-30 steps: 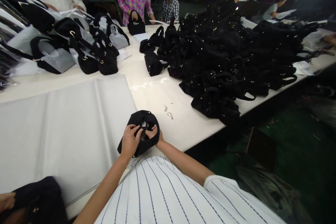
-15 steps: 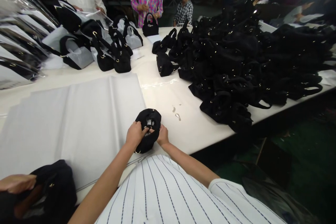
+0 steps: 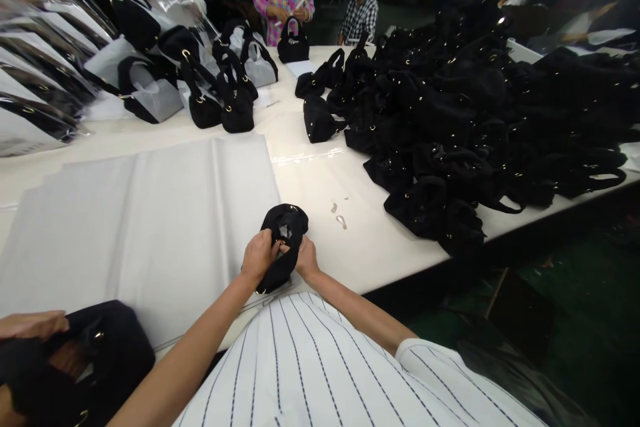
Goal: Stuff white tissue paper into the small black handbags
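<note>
A small black handbag (image 3: 278,275) with gold-coloured fittings stands at the table's near edge, its mouth facing up toward me. My left hand (image 3: 259,255) is closed on the left side of its opening, thumb and fingers at the rim. On the right side, my right hand (image 3: 305,257) grips the bag too, with fingertips reaching into the mouth. Something pale shows inside the opening. To the left of the bag lies a stack of grey-white paper sheets (image 3: 170,233). Small scraps (image 3: 341,221) lie on the table to its right.
A big heap of black handbags (image 3: 440,113) covers the table's right side. Paper-wrapped bags (image 3: 155,97) and plastic-packed ones (image 3: 35,93) stand at the back left. At lower left, a co-worker's hand (image 3: 35,325) is at another black bag (image 3: 120,347). Several people stand beyond the table.
My hands stay at the bag's mouth and have shifted only slightly. The co-worker's hands and bag at lower left have moved a little. The person in white has raised a hand with clear plastic.
</note>
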A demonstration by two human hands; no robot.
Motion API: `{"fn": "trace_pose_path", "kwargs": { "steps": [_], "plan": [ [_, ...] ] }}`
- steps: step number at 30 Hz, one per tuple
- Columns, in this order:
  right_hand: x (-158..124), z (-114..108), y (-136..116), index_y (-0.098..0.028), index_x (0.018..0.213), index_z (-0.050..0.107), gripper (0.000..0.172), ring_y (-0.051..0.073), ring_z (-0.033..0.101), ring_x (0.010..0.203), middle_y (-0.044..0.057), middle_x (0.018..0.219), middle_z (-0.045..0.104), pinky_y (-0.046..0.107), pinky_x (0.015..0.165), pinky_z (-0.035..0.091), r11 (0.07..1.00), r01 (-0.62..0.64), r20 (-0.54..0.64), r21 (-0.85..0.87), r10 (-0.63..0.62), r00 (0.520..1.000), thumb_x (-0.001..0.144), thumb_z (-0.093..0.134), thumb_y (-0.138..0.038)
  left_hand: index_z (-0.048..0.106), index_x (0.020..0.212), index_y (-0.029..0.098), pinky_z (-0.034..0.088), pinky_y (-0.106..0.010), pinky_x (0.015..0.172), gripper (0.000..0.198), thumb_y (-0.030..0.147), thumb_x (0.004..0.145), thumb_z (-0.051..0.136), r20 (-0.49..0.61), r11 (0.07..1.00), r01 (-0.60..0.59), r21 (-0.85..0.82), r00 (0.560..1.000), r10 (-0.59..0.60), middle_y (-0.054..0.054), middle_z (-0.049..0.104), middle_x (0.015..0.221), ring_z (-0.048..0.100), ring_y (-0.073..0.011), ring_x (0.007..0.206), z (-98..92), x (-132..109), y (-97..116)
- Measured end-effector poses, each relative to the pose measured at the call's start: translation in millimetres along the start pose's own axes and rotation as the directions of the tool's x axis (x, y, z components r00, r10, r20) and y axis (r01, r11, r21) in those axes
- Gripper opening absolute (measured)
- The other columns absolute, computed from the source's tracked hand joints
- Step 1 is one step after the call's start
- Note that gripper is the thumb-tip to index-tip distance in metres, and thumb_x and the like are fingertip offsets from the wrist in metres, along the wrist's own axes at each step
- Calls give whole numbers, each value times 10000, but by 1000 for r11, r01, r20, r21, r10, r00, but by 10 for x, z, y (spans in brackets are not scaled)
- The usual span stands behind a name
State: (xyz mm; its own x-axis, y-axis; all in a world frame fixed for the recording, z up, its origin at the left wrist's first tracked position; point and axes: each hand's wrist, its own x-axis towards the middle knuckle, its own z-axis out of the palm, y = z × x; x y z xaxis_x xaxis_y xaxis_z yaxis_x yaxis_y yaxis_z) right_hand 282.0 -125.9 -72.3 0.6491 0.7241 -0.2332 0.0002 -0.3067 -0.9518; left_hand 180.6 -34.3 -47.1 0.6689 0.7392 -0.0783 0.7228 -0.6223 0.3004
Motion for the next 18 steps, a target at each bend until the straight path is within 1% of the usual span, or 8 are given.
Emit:
{"fn": "trace_pose_path", "kwargs": {
  "steps": [3,5,7,9,11,13,15,18],
  "plan": [
    [27,74,29,-206,703,467,201,151,536,627,-14,648,584,256,574,451,999,-35,19,25,34,999,655,633,-310,548,1022,173,466,-326,815,199,284,873,475,28,988,-4,-153,1000,8,-92,634,962,610,-228,909,-57,-29,-131],
    [43,110,68,-209,697,456,199,141,524,606,-26,630,568,249,556,445,998,-16,39,59,13,999,647,632,-288,560,1065,167,467,-317,843,232,229,854,488,73,978,-13,-206,997,28,-91,628,1007,609,-216,933,-110,-49,-183],
    [57,136,103,-212,691,442,206,127,509,569,-40,608,548,238,525,433,992,-7,75,123,-2,997,639,632,-270,575,1074,159,468,-306,846,256,186,830,503,110,974,-23,-225,993,48,-90,622,1022,609,-211,944,-150,-72,-204],
    [70,150,121,-217,688,426,221,114,489,514,-57,573,524,227,479,412,980,-39,134,197,13,991,632,635,-260,593,1060,156,469,-296,836,253,173,821,512,105,975,5,-224,994,19,-84,624,1002,612,-207,933,-159,-99,-199],
    [83,149,109,-221,684,418,234,109,477,472,-70,533,498,221,445,396,964,-83,188,253,36,981,628,641,-263,603,1058,150,470,-291,817,247,184,836,502,53,975,59,-215,997,-48,-78,627,963,614,-202,897,-130,-121,-172],
    [94,128,68,-222,685,431,241,114,484,473,-73,509,482,221,442,397,955,-98,212,281,38,976,625,657,-283,601,1073,138,470,-292,796,256,186,856,475,-10,977,85,-197,996,-89,-79,622,931,608,-200,865,-73,-131,-132],
    [96,97,15,-218,691,454,254,122,499,510,-62,522,496,226,460,407,954,-77,205,291,16,979,619,678,-315,601,1060,133,468,-301,787,249,178,866,450,-47,987,69,-148,996,-77,-82,610,902,595,-205,851,-12,-126,-87],
    [83,71,-25,-210,698,478,273,133,516,563,-40,571,538,236,489,421,959,-40,186,279,-13,982,607,698,-344,605,965,144,461,-321,792,209,160,873,418,-30,998,40,-54,999,-42,-85,586,861,575,-216,851,35,-93,-40]
  ]
}}
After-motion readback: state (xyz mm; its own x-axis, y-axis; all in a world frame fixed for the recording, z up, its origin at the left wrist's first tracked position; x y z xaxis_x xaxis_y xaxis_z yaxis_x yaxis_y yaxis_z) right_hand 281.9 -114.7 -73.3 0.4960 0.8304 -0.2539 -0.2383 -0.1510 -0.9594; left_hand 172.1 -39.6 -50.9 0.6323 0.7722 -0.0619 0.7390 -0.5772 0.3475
